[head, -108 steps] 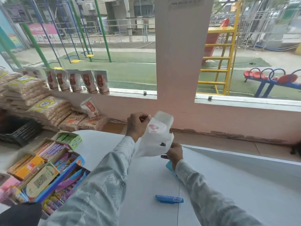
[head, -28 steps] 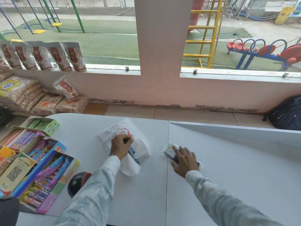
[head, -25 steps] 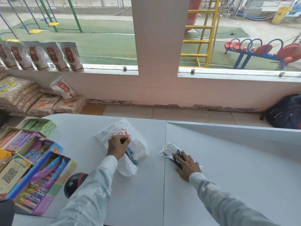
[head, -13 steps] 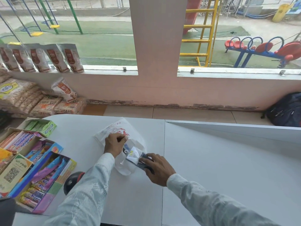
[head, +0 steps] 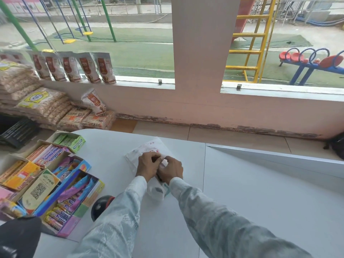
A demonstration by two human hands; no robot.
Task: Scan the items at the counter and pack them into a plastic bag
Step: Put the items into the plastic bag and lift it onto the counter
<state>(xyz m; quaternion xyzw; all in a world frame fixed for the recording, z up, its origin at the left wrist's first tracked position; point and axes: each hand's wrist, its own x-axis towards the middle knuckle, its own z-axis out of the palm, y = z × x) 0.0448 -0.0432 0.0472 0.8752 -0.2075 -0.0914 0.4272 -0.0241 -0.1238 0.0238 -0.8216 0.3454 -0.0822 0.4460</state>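
A white plastic bag (head: 147, 148) with red print lies on the white counter (head: 242, 192). My left hand (head: 148, 164) grips the bag at its mouth. My right hand (head: 172, 169) is pressed against the left one, fingers curled into the same opening. A dark shape and a bit of teal show through the bag's lower fold near my wrists. The small dark packet with the white label is hidden; I cannot tell whether my right fingers still hold it.
Open candy display boxes (head: 55, 183) and a green gum box (head: 70, 141) fill the counter's left side. A black round device (head: 101, 205) sits by my left sleeve. A raised ledge (head: 270, 155) borders the counter at right. Stacked snack bags (head: 41, 103) sit at far left.
My right hand picked the dark packet off the counter at right, carried it left to the bag's mouth, and has now closed in against my left hand. The packet has gone from view.
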